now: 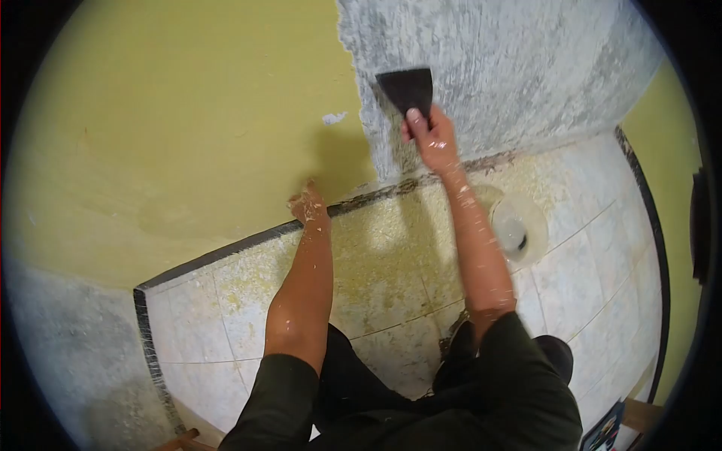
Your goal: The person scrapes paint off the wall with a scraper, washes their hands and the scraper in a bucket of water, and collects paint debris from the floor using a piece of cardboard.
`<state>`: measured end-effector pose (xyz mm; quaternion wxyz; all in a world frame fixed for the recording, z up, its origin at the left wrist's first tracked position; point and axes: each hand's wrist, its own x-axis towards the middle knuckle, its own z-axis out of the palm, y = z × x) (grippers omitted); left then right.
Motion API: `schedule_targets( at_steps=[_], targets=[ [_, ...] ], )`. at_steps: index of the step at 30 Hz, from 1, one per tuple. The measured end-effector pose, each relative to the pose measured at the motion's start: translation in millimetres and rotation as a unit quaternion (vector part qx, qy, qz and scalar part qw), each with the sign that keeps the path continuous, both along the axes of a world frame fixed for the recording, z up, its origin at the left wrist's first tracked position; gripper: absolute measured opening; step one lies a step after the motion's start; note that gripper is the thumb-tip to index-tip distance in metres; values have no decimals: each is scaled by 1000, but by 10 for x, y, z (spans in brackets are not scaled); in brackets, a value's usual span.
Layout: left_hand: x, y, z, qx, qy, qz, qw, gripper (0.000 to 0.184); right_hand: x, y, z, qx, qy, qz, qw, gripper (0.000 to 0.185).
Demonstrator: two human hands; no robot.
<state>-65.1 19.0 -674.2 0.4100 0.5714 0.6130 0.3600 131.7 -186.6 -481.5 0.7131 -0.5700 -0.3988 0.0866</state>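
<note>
Head-worn view, forward-down over both hands (pixel 438 143)

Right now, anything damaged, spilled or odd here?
Yes. Yellowish flakes litter the pale floor tiles, scattered like a spill. In the yellow paint, one pale chip sits apart from the ragged edge of the stripped area behind the scraper, odd because intact-looking paint surrounds it.

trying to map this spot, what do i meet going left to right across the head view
Left grip → scraper → pale round container → dark skirting on the right → dark object at the right edge
</note>
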Motion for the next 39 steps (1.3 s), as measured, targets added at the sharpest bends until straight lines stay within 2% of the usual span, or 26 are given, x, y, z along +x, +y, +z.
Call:
schedule_targets(
  at_steps=[3,5,6,7,8,9,11,14,20,24,26,27,29,31,33,36,38,39],
  targets=[
    [-18,-233,1008,136,-80,136,978,114,-509,112,-974,21,166,-39,985,36],
    [-35,-133,1276,220,-106,174,954,132,-730,60,-1732,-2,257,-50,965,41],
    [-55,-232,1480,217,-92,167,957,132,-839,-14,-2058,-26,307,-52,950,44],
    [-19,-298,1725,125,-119,147,974,140,-919,-60,-2286,-26,317,-57,946,44],
    [17,-367,1972,31,-137,126,982,150,-949,-73,-2472,-81,344,-100,930,44],
    [40,-397,2056,-24,-143,103,984,150,-950,-61,-2664,-136,368,-141,909,43],
    [56,-398,2045,-42,-135,54,988,150,-962,-35,-3026,-166,366,-137,905,45],
    [54,-282,1948,-30,-123,8,992,150,-831,133,-3078,-153,294,-143,933,46],
    [99,-442,2083,-49,-76,-39,995,153,-678,449,-3170,-91,298,-131,941,45],
    [78,-340,1972,-74,-60,-95,991,150,-717,426,-3233,-135,306,-131,933,54],
    [50,-136,1718,1,-105,6,995,139,-704,504,-3089,-141,260,-163,941,50],
    [1,-96,1709,-5,-102,8,995,139,-691,522,-2960,-147,261,-163,940,50],
    [-86,-64,1726,-58,-116,-115,985,130,-640,573,-2702,-116,207,-156,959,45],
    [-56,-137,1748,-48,-104,-105,988,129,-676,610,-3004,-94,230,-140,958,42],
    [-47,-36,1731,-30,-97,-94,990,129,-750,503,-3180,-82,332,-163,925,44],
    [-111,160,1547,-33,-38,-9,999,127,-661,514,-3324,-138,272,-179,936,46],
    [-97,-90,1757,-50,-107,-126,985,127,-622,482,-3033,-155,236,-163,945,47],
    [-84,-203,1844,-53,-106,-127,985,127,-575,512,-2891,-160,196,-149,956,48]
  ],
)
